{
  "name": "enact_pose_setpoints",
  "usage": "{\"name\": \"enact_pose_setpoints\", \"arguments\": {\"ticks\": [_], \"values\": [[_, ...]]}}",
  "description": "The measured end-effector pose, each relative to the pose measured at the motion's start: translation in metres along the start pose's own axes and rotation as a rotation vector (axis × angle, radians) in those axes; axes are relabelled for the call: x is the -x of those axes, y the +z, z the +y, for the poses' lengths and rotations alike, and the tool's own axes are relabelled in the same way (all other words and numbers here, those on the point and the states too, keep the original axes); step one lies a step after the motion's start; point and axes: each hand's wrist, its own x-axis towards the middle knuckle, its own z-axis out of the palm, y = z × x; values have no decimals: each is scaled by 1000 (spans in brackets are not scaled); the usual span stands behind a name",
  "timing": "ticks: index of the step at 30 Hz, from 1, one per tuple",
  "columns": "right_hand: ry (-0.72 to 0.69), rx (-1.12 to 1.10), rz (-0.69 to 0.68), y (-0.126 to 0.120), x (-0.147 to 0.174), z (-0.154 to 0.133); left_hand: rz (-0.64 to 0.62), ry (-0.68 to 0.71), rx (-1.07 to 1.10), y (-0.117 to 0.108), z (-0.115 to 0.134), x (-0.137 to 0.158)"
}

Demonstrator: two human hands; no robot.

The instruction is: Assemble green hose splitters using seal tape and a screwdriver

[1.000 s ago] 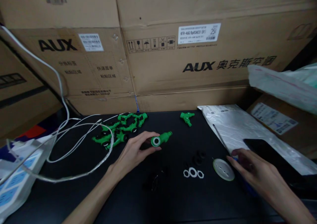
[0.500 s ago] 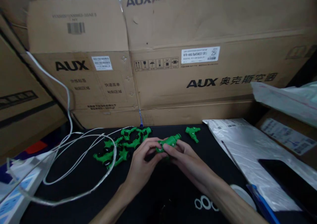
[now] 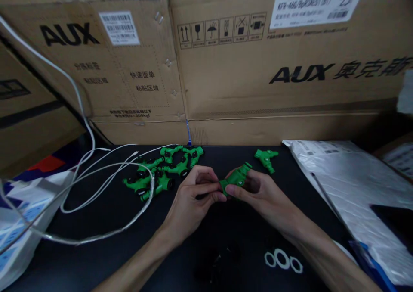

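The green fitting (image 3: 237,178) sits pinched between both sets of fingertips, its nozzle tilting up past them. The left hand (image 3: 193,197) grips its near end; the right hand (image 3: 263,195) pinches its body. Beyond the right fingers lies a small green tee (image 3: 266,158); left of the left fingers, a heap of green fittings (image 3: 161,173).

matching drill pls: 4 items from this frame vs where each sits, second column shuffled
Items:
1. green fitting
2. white rings
3. pile of green fittings
4. white cable

Places:
A. looped on the mat, far left
B. held between left hand and right hand
C. in a row on the mat, near edge, right of centre
D. heaped left of the hands

Pairs: 1-B, 2-C, 3-D, 4-A
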Motion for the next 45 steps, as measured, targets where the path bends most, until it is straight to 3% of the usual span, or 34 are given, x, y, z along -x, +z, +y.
{"name": "enact_pose_setpoints", "arguments": {"ticks": [11,15,25,30,34,39,42,45], "values": [[58,-89,-55,0,5,0,33,-143,321,5,5,2],[70,-126,-50,2,5,3,42,-132,374,6,4,3],[88,-238,-45,-2,2,12,78,81,109,3,-4,4],[97,-328,-59,-3,3,14,124,131,107,3,-4,4],[84,-431,-82,-4,1,15,196,93,177,1,-7,5],[98,-527,-141,1,2,18,102,32,209,3,-8,7],[111,-573,-194,7,5,19,29,95,137,5,-5,9],[118,-610,-229,12,7,20,32,155,104,7,-2,11]]}}
